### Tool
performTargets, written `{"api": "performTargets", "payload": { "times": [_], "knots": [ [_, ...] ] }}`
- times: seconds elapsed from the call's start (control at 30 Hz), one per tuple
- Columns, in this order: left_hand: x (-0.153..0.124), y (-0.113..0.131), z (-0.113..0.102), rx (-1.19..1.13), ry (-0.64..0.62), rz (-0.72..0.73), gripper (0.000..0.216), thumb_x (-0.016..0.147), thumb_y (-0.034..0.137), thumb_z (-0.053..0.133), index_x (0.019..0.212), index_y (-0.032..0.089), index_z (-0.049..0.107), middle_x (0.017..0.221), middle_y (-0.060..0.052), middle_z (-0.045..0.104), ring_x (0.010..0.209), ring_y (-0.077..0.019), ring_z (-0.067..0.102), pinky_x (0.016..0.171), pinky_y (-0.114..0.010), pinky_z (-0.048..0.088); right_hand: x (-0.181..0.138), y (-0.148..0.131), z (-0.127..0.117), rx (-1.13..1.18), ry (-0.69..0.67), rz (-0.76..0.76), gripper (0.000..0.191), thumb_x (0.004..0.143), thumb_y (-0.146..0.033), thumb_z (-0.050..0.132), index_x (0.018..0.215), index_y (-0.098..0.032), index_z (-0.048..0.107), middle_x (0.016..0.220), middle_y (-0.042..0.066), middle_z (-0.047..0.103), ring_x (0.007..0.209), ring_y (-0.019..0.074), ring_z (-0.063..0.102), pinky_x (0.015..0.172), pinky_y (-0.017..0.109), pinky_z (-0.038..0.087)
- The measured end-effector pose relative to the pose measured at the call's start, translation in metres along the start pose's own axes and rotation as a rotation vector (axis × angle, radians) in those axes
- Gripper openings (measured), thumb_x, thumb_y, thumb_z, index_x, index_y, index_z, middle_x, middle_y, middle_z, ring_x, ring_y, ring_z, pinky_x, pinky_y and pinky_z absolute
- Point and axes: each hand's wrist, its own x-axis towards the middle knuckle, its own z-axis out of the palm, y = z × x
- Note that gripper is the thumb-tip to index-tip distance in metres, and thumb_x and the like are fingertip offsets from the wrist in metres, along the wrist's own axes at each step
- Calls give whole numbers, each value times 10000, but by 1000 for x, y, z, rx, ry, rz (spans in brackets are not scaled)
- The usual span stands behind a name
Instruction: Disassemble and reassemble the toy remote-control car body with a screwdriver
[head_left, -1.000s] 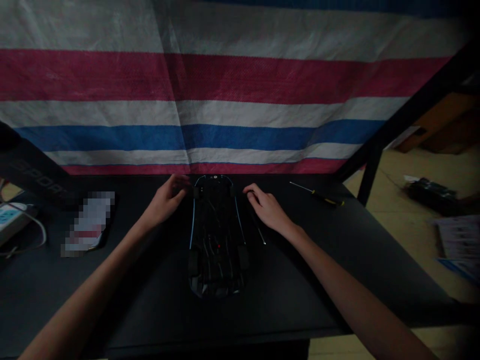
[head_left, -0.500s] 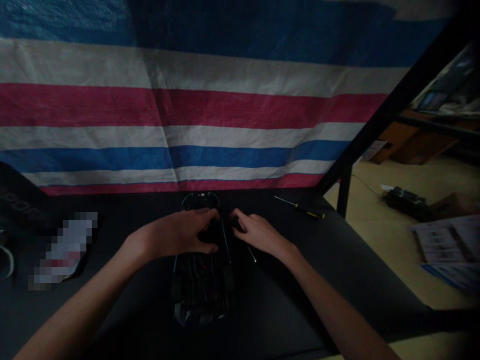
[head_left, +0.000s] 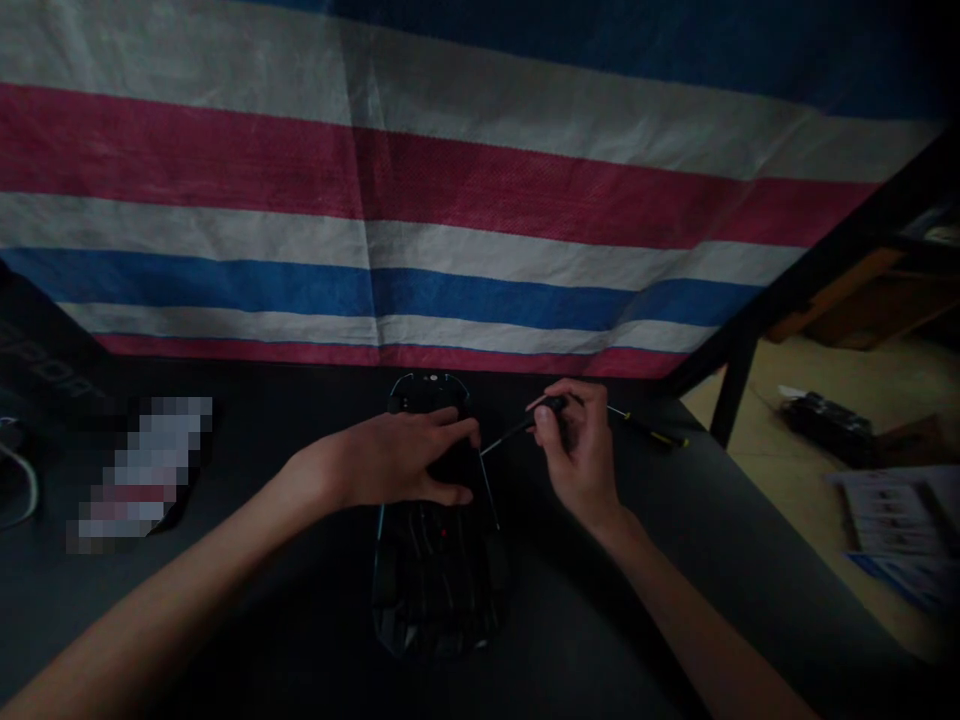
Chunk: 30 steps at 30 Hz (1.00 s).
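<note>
A dark toy car (head_left: 442,580) lies wheels-up on the black table, its underside facing me. Across its middle rests my left hand (head_left: 397,455), holding it with the thumb and fingers apart from each other. My right hand (head_left: 577,445) is closed around the dark handle of a screwdriver (head_left: 514,433). Its thin shaft points left and down, with the tip near the car's right edge; whether it touches is too dark to tell. Behind my right hand lies a second screwdriver (head_left: 660,435) with a black and yellow handle.
A pixelated flat item (head_left: 150,470) lies at the left of the black table (head_left: 270,640), near a pale cable (head_left: 30,480). A striped tarp (head_left: 450,190) hangs along the back edge. Right of the table, boxes and papers (head_left: 892,530) lie on the floor.
My right hand has lifted the screwdriver off the table and turned its tip toward the car. My left hand stays on the car. The whole view has shifted somewhat.
</note>
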Motion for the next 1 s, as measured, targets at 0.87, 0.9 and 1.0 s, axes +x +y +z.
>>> {"api": "performTargets", "payload": {
  "times": [0.87,0.9,1.0],
  "knots": [
    [0,-6,5,47,11,32,673,976,587,670,1532,234,530,1625,-146,548,1230,-344,725,1008,-423,543,60,-104,-8,-768,-622,-218,180,1072,-302,506,1091,-216,663,751,34,712,678,238,687,625,343,429],
    [0,-6,5,42,9,31,675,977,579,676,1538,235,525,1640,-143,534,1260,-353,713,1030,-434,540,58,-104,-7,-794,-616,-220,207,1086,-324,488,1058,-218,664,710,28,691,628,235,663,604,346,416],
    [0,-5,4,26,2,40,657,988,555,682,1541,240,518,1706,-131,457,1343,-362,669,1101,-450,513,55,-105,-5,-658,-672,-295,149,1053,-220,506,1107,-210,644,900,59,755,803,234,712,739,355,489]
  ]
}}
